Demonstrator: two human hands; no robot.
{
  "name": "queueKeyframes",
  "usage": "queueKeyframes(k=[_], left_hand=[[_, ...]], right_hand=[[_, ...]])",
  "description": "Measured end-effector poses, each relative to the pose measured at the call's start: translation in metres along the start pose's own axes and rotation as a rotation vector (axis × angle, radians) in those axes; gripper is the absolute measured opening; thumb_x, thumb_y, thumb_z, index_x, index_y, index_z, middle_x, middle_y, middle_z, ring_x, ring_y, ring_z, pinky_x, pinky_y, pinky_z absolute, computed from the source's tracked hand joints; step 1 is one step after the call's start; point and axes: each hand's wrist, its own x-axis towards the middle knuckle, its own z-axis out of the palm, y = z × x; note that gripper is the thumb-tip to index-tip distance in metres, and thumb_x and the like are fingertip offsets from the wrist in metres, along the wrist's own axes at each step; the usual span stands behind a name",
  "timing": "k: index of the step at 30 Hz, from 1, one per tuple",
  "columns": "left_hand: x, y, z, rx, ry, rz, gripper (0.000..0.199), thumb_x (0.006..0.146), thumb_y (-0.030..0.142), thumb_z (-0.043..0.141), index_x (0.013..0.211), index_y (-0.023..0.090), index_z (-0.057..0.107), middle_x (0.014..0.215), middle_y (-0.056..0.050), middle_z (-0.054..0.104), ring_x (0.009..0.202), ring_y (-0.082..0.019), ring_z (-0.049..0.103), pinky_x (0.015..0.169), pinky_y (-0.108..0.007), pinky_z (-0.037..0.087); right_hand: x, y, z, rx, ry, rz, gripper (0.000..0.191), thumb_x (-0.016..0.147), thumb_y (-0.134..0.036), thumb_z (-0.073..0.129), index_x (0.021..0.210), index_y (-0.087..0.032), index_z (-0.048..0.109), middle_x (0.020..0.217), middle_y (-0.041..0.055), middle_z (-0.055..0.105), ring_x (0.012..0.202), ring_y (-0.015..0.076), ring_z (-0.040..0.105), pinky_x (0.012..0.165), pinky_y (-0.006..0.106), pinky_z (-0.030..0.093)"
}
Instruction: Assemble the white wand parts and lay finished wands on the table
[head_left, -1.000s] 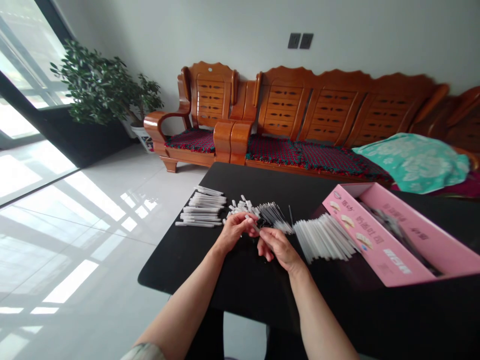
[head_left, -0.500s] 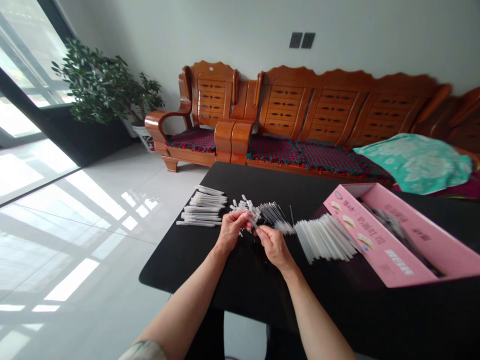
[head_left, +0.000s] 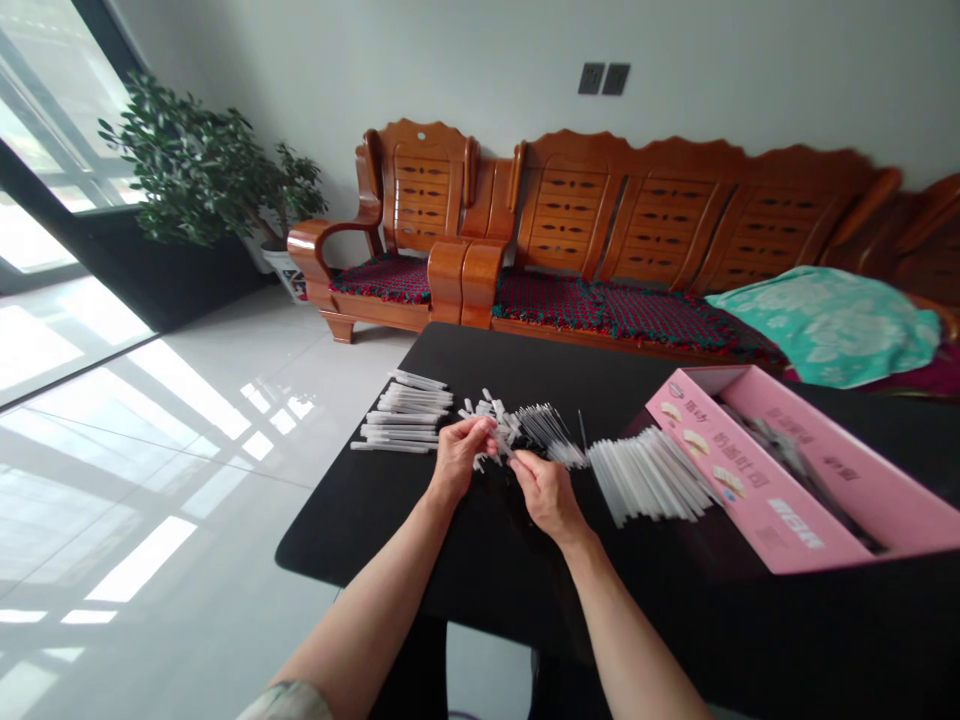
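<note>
Over the black table point(head_left: 360, 545), my left hand point(head_left: 459, 458) is closed, thumb and fingers pinching one end of a whitish pen point(head_left: 505, 449). My right hand point(head_left: 551, 495) is closed around the pen's other end, so little of it shows between them. Just beyond the fingers lies a heap of small white pen caps point(head_left: 491, 405). Thin dark-tipped pen refills point(head_left: 544, 425) fan out to the right of the caps. Nearest my right hand on its outer side is a row of translucent pen barrels point(head_left: 649, 475). Capped white pens point(head_left: 409, 415) are stacked left of my left hand.
A pink open box point(head_left: 757, 490) with dark and grey contents stands at the table's right. Behind the table is a wooden sofa point(head_left: 667, 220) with patterned seat covers and a turquoise cloth point(head_left: 832, 325). A potted plant point(head_left: 202, 170) stands at the back left.
My hands stay close together over the table, with the left shifted slightly left and down. Less of the pen shows between them. The piles look the same.
</note>
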Motion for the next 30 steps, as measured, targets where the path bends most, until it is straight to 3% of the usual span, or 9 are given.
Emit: queueKeyframes(k=[2, 3, 6, 9, 13, 17, 21, 26, 30], left_hand=[[0.006, 0.003, -0.008, -0.062, 0.188, 0.094, 0.032, 0.073, 0.045, 0.077, 0.076, 0.014, 0.072, 0.065, -0.001, 0.064, 0.052, -0.008, 0.053, 0.054, -0.021, 0.046], [0.008, 0.004, -0.011, -0.062, 0.224, 0.122, 0.032, 0.073, 0.046, 0.077, 0.077, 0.014, 0.072, 0.065, -0.001, 0.064, 0.052, -0.008, 0.054, 0.054, -0.021, 0.046], [0.005, 0.007, -0.011, 0.102, 0.12, 0.121, 0.033, 0.077, 0.045, 0.074, 0.083, 0.013, 0.074, 0.063, -0.002, 0.064, 0.052, -0.011, 0.056, 0.052, -0.023, 0.046], [-0.004, 0.006, -0.002, 0.316, -0.005, 0.143, 0.033, 0.079, 0.042, 0.072, 0.098, 0.015, 0.074, 0.06, 0.0, 0.063, 0.047, -0.011, 0.053, 0.048, -0.022, 0.041], [-0.012, 0.001, 0.005, 0.58, -0.017, 0.254, 0.018, 0.076, 0.034, 0.076, 0.088, 0.02, 0.071, 0.06, 0.002, 0.062, 0.048, -0.01, 0.049, 0.05, -0.021, 0.036], [-0.012, -0.006, 0.007, 0.689, -0.04, 0.295, 0.009, 0.073, 0.027, 0.078, 0.077, 0.022, 0.071, 0.065, 0.001, 0.065, 0.053, -0.012, 0.049, 0.057, -0.022, 0.037], [-0.01, -0.016, 0.008, 0.772, -0.087, 0.329, 0.008, 0.074, 0.026, 0.077, 0.079, 0.024, 0.071, 0.071, 0.0, 0.066, 0.055, -0.013, 0.05, 0.061, -0.024, 0.037], [-0.01, -0.02, 0.009, 1.044, -0.152, 0.417, 0.007, 0.081, 0.026, 0.072, 0.089, 0.026, 0.072, 0.084, -0.003, 0.066, 0.063, -0.016, 0.055, 0.063, -0.026, 0.036], [-0.014, -0.016, 0.011, 1.114, -0.153, 0.429, 0.01, 0.085, 0.026, 0.068, 0.094, 0.027, 0.072, 0.093, -0.005, 0.067, 0.071, -0.018, 0.058, 0.064, -0.027, 0.036]], right_hand=[[-0.001, 0.004, 0.0, -0.242, 0.103, -0.047, 0.039, 0.098, -0.042, 0.041, 0.084, -0.019, 0.069, 0.059, 0.0036, 0.059, 0.055, 0.0144, 0.053, 0.058, 0.025, 0.033], [-0.001, 0.007, -0.001, -0.293, 0.145, -0.05, 0.039, 0.098, -0.042, 0.04, 0.09, -0.019, 0.071, 0.063, 0.0056, 0.063, 0.059, 0.0163, 0.057, 0.059, 0.026, 0.035], [0.001, 0.016, -0.008, -0.288, 0.258, -0.02, 0.043, 0.1, -0.042, 0.035, 0.107, -0.019, 0.07, 0.083, 0.0105, 0.073, 0.075, 0.0211, 0.066, 0.065, 0.027, 0.041], [0.001, 0.027, -0.02, -0.334, 0.416, 0.067, 0.044, 0.099, -0.04, 0.035, 0.11, -0.017, 0.07, 0.088, 0.011, 0.074, 0.077, 0.022, 0.066, 0.067, 0.028, 0.041], [-0.006, 0.048, -0.052, -0.592, 0.718, 0.227, 0.036, 0.092, -0.037, 0.047, 0.098, -0.015, 0.075, 0.08, 0.012, 0.072, 0.069, 0.0221, 0.06, 0.064, 0.031, 0.035], [-0.018, 0.065, -0.084, -0.858, 0.892, 0.312, 0.026, 0.082, -0.028, 0.055, 0.082, -0.014, 0.077, 0.07, 0.0133, 0.067, 0.069, 0.0254, 0.056, 0.064, 0.035, 0.031], [-0.024, 0.071, -0.09, -0.957, 0.952, 0.317, 0.02, 0.075, -0.023, 0.057, 0.075, -0.016, 0.076, 0.065, 0.0115, 0.063, 0.071, 0.027, 0.055, 0.064, 0.036, 0.029], [-0.022, 0.076, -0.086, -0.95, 0.943, 0.323, 0.02, 0.075, -0.022, 0.059, 0.082, -0.015, 0.076, 0.074, 0.0133, 0.066, 0.077, 0.0287, 0.056, 0.068, 0.037, 0.029], [-0.015, 0.071, -0.074, -0.892, 0.91, 0.251, 0.02, 0.08, -0.023, 0.058, 0.088, -0.014, 0.074, 0.082, 0.0139, 0.068, 0.081, 0.0286, 0.055, 0.071, 0.038, 0.029]])
